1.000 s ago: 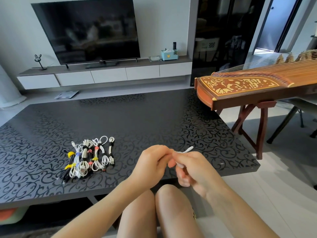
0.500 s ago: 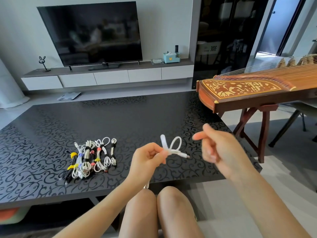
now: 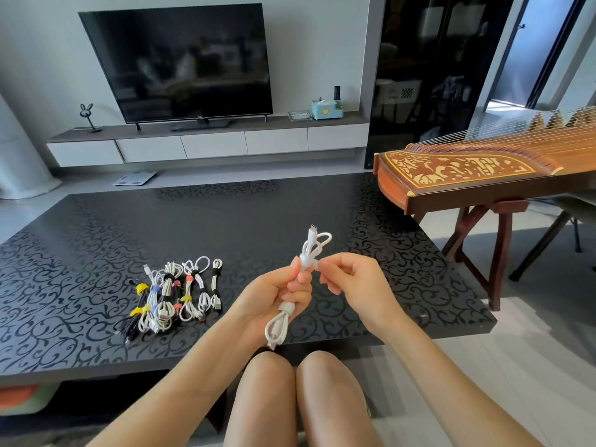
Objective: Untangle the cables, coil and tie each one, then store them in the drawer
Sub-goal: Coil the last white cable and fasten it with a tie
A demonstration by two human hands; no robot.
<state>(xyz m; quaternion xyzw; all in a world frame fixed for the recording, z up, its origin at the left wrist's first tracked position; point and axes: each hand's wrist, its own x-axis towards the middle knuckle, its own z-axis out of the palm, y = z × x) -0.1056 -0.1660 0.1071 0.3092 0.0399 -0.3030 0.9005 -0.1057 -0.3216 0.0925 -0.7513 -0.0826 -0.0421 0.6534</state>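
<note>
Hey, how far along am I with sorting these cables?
Done: a row of coiled, tied cables lies on the black table. In hand: your left hand grips a white cable, its lower tie on, while your right hand pinches the upper tie. Left: finishing that tie, then moving every bundle into the drawer.

Both forearms run in from the bottom edge and converge mid-frame, L from lower left, R from lower right. L hand (image 3: 274, 295) is fisted round the middle of a white cable (image 3: 276, 327), thumb up along it, wrist approx. straight. R hand (image 3: 358, 285) sits just beside it, thumb & forefinger pinching the cable's upper part (other fingers loosely curled), wrist bent slightly inward. Fingertips of the two hands nearly meet.
</note>
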